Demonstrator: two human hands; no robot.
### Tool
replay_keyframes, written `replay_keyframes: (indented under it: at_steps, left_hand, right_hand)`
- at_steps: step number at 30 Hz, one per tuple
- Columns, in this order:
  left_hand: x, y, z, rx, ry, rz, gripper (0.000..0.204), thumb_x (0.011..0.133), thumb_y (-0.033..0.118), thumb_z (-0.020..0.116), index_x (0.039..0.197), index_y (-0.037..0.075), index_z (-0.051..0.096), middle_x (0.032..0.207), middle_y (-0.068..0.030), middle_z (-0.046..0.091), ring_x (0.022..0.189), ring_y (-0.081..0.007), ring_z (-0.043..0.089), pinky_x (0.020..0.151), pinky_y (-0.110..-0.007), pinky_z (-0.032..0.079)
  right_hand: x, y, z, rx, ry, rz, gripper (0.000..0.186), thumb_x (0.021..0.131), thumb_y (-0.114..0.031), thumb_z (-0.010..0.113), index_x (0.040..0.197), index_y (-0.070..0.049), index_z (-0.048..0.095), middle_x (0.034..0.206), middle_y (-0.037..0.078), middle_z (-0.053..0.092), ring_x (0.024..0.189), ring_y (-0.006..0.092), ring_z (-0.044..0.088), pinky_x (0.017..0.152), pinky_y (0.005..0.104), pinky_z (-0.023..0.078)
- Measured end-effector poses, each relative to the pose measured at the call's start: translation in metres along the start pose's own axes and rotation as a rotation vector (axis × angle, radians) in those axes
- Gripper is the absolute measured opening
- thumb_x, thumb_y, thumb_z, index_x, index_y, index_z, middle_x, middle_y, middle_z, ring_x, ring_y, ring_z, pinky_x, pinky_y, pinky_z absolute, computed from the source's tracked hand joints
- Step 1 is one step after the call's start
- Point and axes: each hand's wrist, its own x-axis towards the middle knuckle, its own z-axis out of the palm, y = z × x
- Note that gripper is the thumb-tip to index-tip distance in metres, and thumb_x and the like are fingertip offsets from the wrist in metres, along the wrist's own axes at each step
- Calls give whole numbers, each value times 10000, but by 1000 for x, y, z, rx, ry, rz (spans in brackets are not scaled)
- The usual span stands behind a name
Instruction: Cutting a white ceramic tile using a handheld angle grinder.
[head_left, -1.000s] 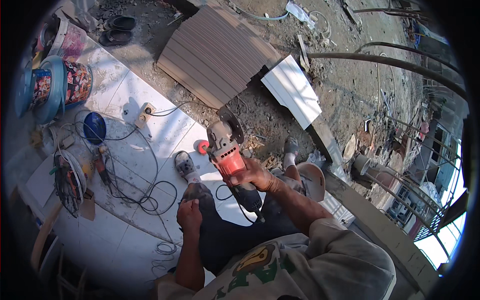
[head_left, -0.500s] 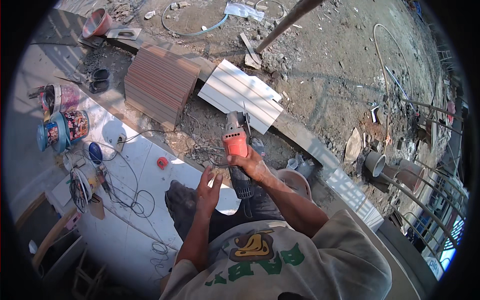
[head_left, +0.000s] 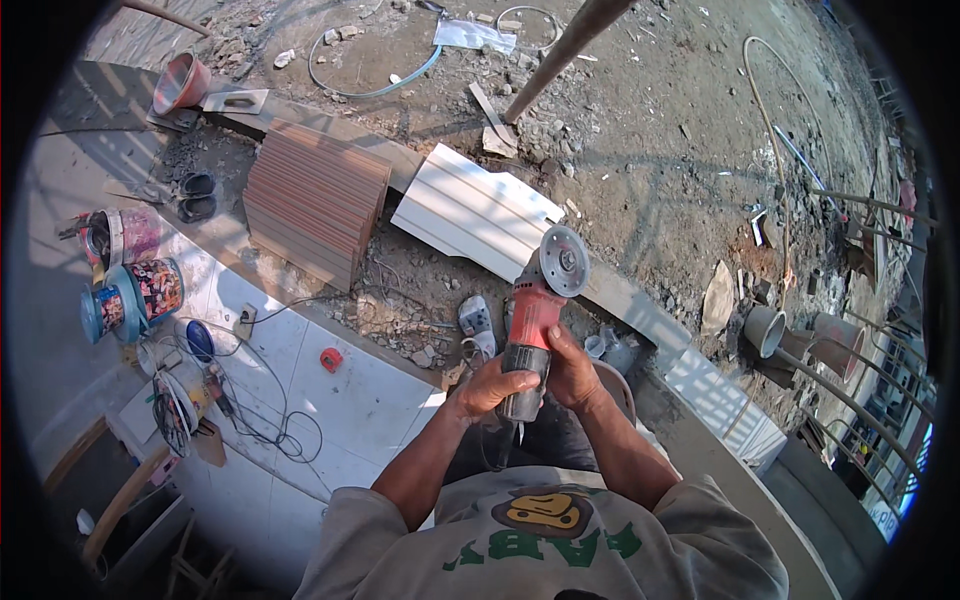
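A red and black angle grinder (head_left: 535, 318) with a round grey cutting disc (head_left: 565, 260) points away from me, its disc face turned up. My left hand (head_left: 491, 385) wraps round the black rear part of its body. On the other side, my right hand (head_left: 572, 372) grips the red body from the right. A power cord runs from the rear end toward my lap. Just beyond the disc, a white ribbed panel (head_left: 475, 208) lies across a concrete ledge; the disc overlaps its near right corner in the view and I see no cut being made.
Brown ribbed panels (head_left: 318, 190) are stacked left of the white one. A red tape measure (head_left: 331, 360) lies on the white tiled surface (head_left: 340, 425), with tangled cords (head_left: 270, 420) and a paint bucket (head_left: 155, 287) farther left. A slanting pole (head_left: 565, 60) stands beyond.
My left hand, apart from the grinder before, has closed on its rear. The grinder has moved right and turned, so its disc now shows face-on instead of edge-on. A sandalled foot came into view.
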Motion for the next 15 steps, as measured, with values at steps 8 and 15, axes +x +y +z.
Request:
replay_keyframes:
  at_steps: [8,15]
  left_hand:
    - [46,-32,-45,-442,-70,-178,600,875,499,630,1223,22,522,972,-142,676,820,-254,694,798,-382,562]
    - [127,-53,11,187,271,-100,670,826,451,733,1245,0,469,1166,-93,557,1061,-175,572,889,-303,477]
  right_hand:
    - [63,27,-45,281,97,319,521,793,-413,700,1069,15,585,882,138,661,775,235,666,731,370,561]
    - [65,-14,-134,-65,361,-8,403,797,-303,697,1066,-47,541,850,58,615,715,163,625,657,314,533]
